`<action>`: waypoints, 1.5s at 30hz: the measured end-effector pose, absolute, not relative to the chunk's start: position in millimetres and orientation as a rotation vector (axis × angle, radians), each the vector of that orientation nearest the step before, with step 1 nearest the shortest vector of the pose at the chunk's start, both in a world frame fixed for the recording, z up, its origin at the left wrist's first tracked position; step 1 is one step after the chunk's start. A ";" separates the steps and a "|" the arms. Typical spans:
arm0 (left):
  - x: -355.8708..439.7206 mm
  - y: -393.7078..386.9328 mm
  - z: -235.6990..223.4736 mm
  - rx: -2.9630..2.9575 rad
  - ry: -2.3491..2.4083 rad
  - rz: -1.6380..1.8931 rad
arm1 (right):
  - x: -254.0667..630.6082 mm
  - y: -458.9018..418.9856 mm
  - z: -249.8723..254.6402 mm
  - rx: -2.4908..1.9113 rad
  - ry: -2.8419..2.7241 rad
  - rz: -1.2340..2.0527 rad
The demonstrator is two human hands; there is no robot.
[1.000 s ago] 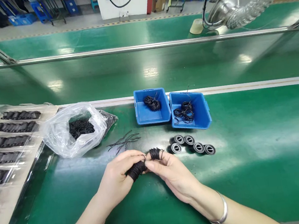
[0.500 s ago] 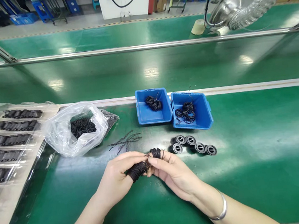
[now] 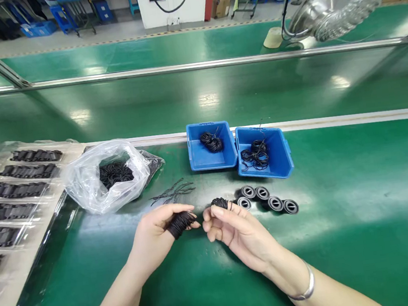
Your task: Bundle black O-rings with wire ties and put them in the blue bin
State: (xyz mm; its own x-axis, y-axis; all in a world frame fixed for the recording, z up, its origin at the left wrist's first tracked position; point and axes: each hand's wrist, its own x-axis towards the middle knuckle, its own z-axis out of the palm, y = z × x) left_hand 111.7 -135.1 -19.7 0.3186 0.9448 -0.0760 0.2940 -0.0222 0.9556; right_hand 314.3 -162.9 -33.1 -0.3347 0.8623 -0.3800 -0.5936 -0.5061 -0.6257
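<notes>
My left hand [image 3: 154, 236] has a thick bunch of thin black rubber rings [image 3: 181, 224] threaded over its fingers, with the fingers curled. My right hand [image 3: 241, 234] carries a smaller bunch of the same rings [image 3: 219, 203] on its upper fingers. A gap of bare green mat lies between the hands. Just beyond my right fingertips stand several round black grommet-like parts [image 3: 262, 193] with grey centres, close to but not touching that hand.
Two blue plastic bins [image 3: 212, 159] [image 3: 282, 160] hold coiled black rings at the back of the green bench mat [image 3: 346, 204]. A clear plastic bag [image 3: 84, 184] holds more rings. Thin black strands [image 3: 173, 192] lie nearby. Plastic trays of black parts [image 3: 17, 190] fill the left side.
My hands have drawn apart, with the left moving left and the right moving right. Each keeps its bunch of rings. The view has shifted slightly.
</notes>
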 end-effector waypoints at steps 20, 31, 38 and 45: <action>114.5 -137.9 -17.0 1.638 0.996 0.795 | 313.1 -166.7 -34.0 -0.997 -0.741 1.850; 113.8 -136.9 -15.5 1.357 1.078 0.824 | 316.8 -160.9 -31.3 -0.849 -0.333 1.935; 116.4 -137.0 -17.1 1.669 1.076 0.779 | 313.3 -164.5 -32.7 -1.042 -0.668 1.760; 117.8 -137.7 -17.0 1.738 1.113 0.780 | 310.1 -169.6 -36.4 -1.151 -0.816 1.745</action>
State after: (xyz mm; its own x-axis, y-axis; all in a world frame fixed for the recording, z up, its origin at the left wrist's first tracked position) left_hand 117.8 -137.7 -17.0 0.3951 0.9179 0.0379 0.3490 -0.1881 0.9180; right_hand 310.1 -169.6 -36.4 -0.1966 0.9107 -0.3633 -0.3053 -0.4090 -0.8600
